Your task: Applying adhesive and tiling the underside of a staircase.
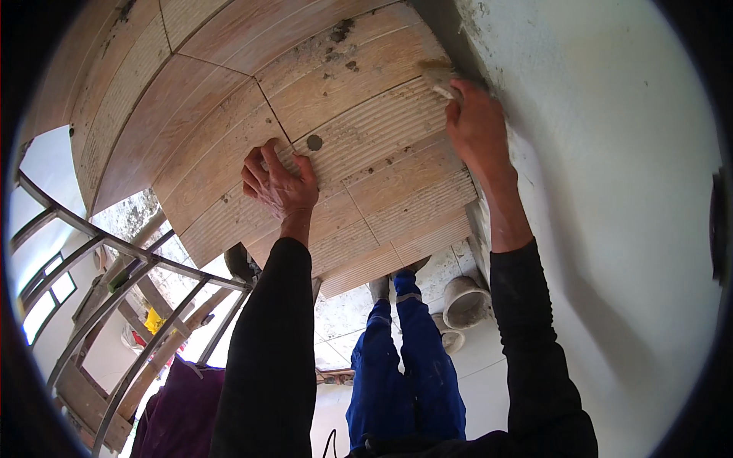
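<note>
— On the tiled stairs in the head cam view, where are both hands?

— Left hand (281,183) is over the wood-look tile treads (359,202), just below a round grey mortar spot (314,143). Fingers bent, thumb held apart, so a loose, fairly wide grip. Can't tell how firmly the fingertips touch the tile, tbh.

— And the right one?

— Right hand (479,126) is pinched narrow around a small pale hand tool (440,82). Too small to say what kind. It's at the right end of the grooved nosing strip (374,126), right by the white wall (626,153).

— Clean tile?

— Nah, dark mortar crumbs (341,30) on the tread above, plus smears near the wall.

— What else is around?

— Lower down, a grey, mucky bucket (466,301) near the foot of the stairs, beside the person's blue trousers (405,359). Curved metal railing (114,243) off to the left, with a purple cloth (179,408) near the bottom of the frame.
</note>
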Motion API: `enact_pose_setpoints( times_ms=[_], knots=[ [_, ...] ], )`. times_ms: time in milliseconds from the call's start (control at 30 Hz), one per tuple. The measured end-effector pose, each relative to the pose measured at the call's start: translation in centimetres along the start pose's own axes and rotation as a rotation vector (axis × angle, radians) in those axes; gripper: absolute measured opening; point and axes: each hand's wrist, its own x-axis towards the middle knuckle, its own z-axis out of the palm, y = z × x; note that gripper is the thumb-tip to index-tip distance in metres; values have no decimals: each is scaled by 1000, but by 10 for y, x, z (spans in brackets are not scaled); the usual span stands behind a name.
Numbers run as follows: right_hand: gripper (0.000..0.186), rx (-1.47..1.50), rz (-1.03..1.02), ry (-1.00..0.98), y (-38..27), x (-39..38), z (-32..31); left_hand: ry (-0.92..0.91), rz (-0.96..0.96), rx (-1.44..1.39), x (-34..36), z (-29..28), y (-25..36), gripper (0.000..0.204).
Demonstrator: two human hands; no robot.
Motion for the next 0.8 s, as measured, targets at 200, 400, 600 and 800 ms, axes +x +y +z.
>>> enact_pose_setpoints(
  times_ms=[200, 400, 600, 800],
  knots=[
    [38, -14, -18, 91, 10, -12, 3, -22, -5, -2, -1, 0, 2, 48],
    [38, -3, 38, 8, 6, -37, 1, -24, -2, 10, 0, -1, 1, 47],
    [34, 3, -8, 28, 10, -43, 5, -11, -7, -1, -1, 1, 1, 47],
    [31, -5, -50, 61, -3, -49, 11, -9, 5, 10, 1, 1, 1, 47]
  ],
)
